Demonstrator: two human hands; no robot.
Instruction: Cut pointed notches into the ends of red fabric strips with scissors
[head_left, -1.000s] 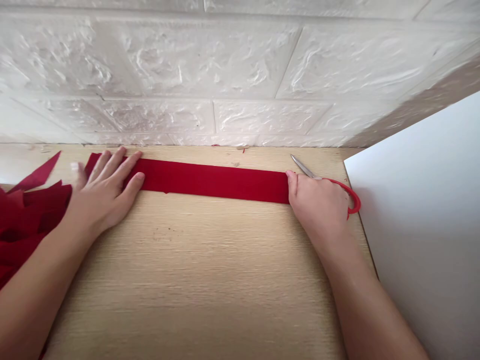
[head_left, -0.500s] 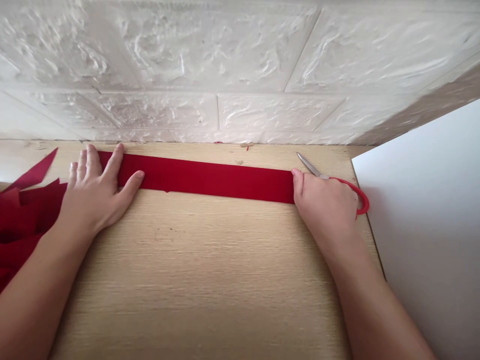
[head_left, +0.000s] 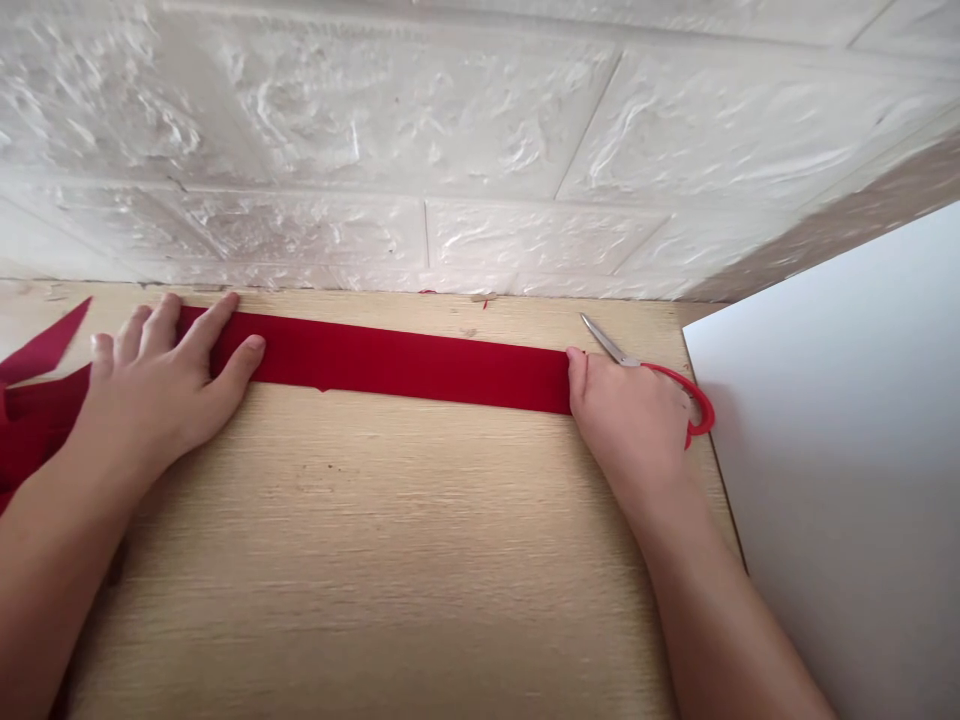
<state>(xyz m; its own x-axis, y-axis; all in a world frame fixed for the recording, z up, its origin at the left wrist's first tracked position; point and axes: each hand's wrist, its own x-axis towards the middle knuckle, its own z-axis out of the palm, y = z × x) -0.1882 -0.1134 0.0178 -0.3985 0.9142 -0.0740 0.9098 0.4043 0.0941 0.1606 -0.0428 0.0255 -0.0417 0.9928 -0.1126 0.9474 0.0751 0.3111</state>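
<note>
A long red fabric strip (head_left: 420,362) lies flat across the wooden table, with a small notch on its near edge. My left hand (head_left: 161,370) rests on the strip's left end, palm down and fingers spread. At the other end, my right hand (head_left: 630,415) is closed, its thumb against the strip's edge; its other fingers are mostly hidden. Scissors with red handles (head_left: 701,405) lie beside and partly behind my right hand, their blades pointing toward the wall. More red fabric (head_left: 45,420) is bunched at the left, partly under my left wrist.
A white brick-patterned wall (head_left: 375,120) rises behind the wooden table (head_left: 405,560). On the right stands a smooth white panel (head_left: 840,430) along the table's edge. A pointed red scrap (head_left: 49,345) lies at far left, and tiny bits of debris sit by the wall.
My left hand has slid slightly left along the strip. Less of the bunched fabric shows at the left. My right hand stays at the strip's right end, and the whole view has shifted a little.
</note>
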